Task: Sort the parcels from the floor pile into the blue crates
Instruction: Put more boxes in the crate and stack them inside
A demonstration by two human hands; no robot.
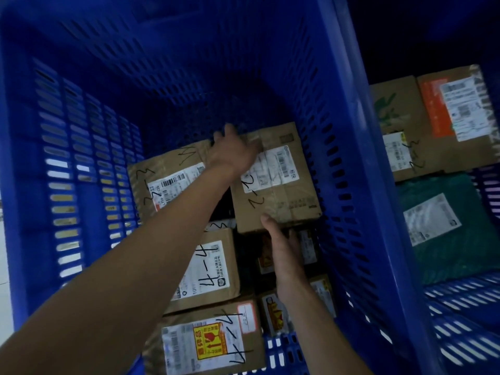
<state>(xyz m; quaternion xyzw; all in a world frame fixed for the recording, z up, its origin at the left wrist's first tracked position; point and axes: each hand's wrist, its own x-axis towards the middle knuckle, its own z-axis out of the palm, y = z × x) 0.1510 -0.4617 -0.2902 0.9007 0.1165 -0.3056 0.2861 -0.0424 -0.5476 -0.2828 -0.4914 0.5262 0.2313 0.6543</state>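
Both bare arms reach down into the deep blue perforated plastic crate [338, 136], which stands in dim light. The left arm is stretched long and straight, from the lower left corner up toward the middle. The left hand [232, 152] lies palm down with its fingers spread apart, on the far top edge of the brown cardboard box with a white label and the handwritten mark "2-2" [278, 185]. It presses on the box but does not close around it. The right arm comes up from the bottom edge, shorter and more bent. The right hand [284, 247] is flat and open, the fingers together, the thumb touching the near edge of the same box; I cannot tell if the fingers go under it.

This box sits at the far right of the crate, close to the right wall, and it rests partly over other parcels. Just beside it on the left lies a brown box marked "3-3" [167, 182]. Nearer are a brown box marked "4-4" [211, 266] and a brown box with a yellow and red sticker [208, 342].

In a second blue crate [460, 307] at the right lie a dark green mailer bag with a white label [438, 228] and a brown box with an orange patch [454, 115]
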